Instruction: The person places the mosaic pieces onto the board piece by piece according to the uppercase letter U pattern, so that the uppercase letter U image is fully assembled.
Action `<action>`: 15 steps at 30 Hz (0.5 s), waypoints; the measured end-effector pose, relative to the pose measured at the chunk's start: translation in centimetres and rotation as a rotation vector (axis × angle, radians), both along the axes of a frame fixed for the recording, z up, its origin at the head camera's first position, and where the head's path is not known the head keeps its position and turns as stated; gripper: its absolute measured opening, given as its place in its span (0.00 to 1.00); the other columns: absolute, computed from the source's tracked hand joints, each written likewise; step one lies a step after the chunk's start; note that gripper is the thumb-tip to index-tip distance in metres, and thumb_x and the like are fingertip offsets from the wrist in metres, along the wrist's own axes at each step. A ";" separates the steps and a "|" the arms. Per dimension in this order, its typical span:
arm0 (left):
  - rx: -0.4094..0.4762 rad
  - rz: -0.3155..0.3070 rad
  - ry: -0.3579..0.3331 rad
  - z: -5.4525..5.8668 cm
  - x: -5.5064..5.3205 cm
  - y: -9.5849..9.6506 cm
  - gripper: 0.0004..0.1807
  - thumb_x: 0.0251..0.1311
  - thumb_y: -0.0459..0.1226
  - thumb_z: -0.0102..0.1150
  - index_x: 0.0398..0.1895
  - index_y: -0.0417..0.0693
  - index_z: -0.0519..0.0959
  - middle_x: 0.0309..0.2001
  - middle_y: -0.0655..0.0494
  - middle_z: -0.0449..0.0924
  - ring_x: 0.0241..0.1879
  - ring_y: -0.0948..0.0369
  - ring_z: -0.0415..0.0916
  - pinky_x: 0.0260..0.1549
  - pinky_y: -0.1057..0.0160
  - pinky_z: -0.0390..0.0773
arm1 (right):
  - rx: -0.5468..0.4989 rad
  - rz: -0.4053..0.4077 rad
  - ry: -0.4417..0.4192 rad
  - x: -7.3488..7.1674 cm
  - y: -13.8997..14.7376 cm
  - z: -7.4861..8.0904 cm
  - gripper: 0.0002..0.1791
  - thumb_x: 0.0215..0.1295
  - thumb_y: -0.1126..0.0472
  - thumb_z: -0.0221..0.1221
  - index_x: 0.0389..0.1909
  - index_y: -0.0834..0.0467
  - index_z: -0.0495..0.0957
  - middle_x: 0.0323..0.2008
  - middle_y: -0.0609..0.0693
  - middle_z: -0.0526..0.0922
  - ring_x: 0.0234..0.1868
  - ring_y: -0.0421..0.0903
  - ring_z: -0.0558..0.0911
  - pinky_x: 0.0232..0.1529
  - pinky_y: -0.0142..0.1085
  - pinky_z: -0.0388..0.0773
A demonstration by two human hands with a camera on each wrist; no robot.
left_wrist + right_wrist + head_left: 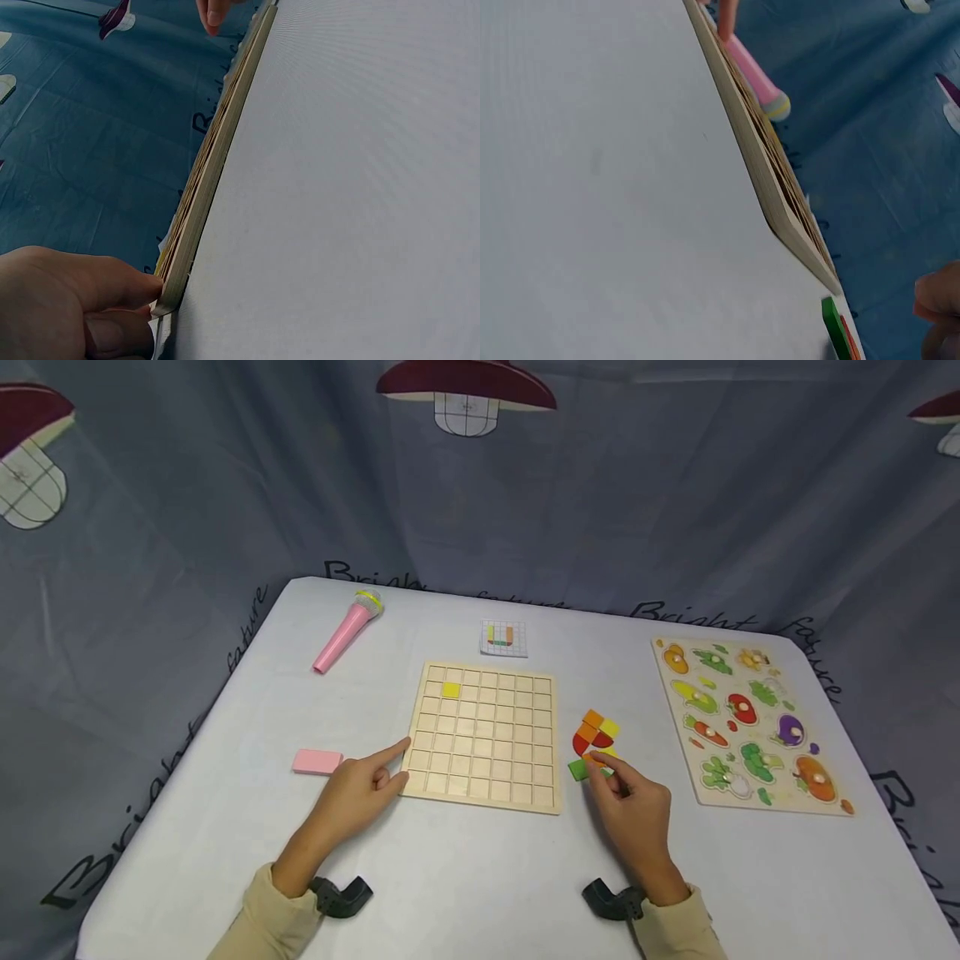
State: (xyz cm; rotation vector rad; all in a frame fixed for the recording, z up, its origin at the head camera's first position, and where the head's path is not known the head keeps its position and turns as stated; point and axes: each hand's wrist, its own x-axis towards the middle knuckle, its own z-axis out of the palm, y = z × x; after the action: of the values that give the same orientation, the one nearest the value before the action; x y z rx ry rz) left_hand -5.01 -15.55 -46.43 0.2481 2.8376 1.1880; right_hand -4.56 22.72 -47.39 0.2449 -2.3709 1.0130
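Observation:
My left hand (360,793) reaches to the wooden grid board (480,811), index finger stretched out. Index fingertip and thumb lie along its left edge. A yellow square tile (451,691) sits in a cell near the board's upper left. Right of the board, my right hand (633,810) has its thumb and index finger drawn together over a small group of coloured tiles. That group shows an orange tile (593,718), dark red curved tiles (602,740) and a green tile (577,769). I cannot tell whether the fingertips pinch an orange piece there.
Behind the board lies a small pattern card (504,638). A pink microphone (345,635) rests at the back left, and a pink block (317,762) near my left hand. At the right is a wooden vegetable puzzle (750,727). A grey curtain (525,510) hangs behind the table.

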 end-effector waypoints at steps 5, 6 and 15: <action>-0.006 -0.002 -0.006 0.2 0.0 0.1 0.28 0.66 0.38 0.65 0.71 0.51 0.75 0.12 0.66 0.62 0.15 0.70 0.53 0.19 0.67 0.57 | 0.012 -0.103 -0.070 -0.1 1.5 0.2 0.10 0.61 0.66 0.71 0.43 0.60 0.89 0.12 0.39 0.65 0.13 0.32 0.60 0.14 0.28 0.55; -0.007 -0.002 -0.006 0.2 0.0 0.1 0.28 0.66 0.38 0.65 0.71 0.51 0.75 0.12 0.66 0.62 0.15 0.70 0.53 0.19 0.67 0.57 | 0.011 -0.123 -0.092 -0.2 1.8 0.2 0.10 0.62 0.65 0.71 0.44 0.60 0.89 0.11 0.39 0.65 0.13 0.33 0.61 0.14 0.29 0.55; -0.012 -0.004 0.001 0.2 0.1 0.0 0.29 0.66 0.38 0.65 0.70 0.50 0.76 0.12 0.66 0.61 0.15 0.70 0.54 0.19 0.67 0.57 | 0.010 -0.287 -0.305 -0.2 2.9 -0.1 0.12 0.64 0.56 0.70 0.44 0.59 0.89 0.13 0.47 0.68 0.16 0.45 0.66 0.17 0.33 0.57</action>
State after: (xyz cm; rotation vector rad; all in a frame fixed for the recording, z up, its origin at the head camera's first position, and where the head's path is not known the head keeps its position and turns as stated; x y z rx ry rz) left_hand -4.92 -15.53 -46.23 0.2539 2.8424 1.1702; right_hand -4.79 25.59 -47.48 -0.2596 -2.5846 0.9539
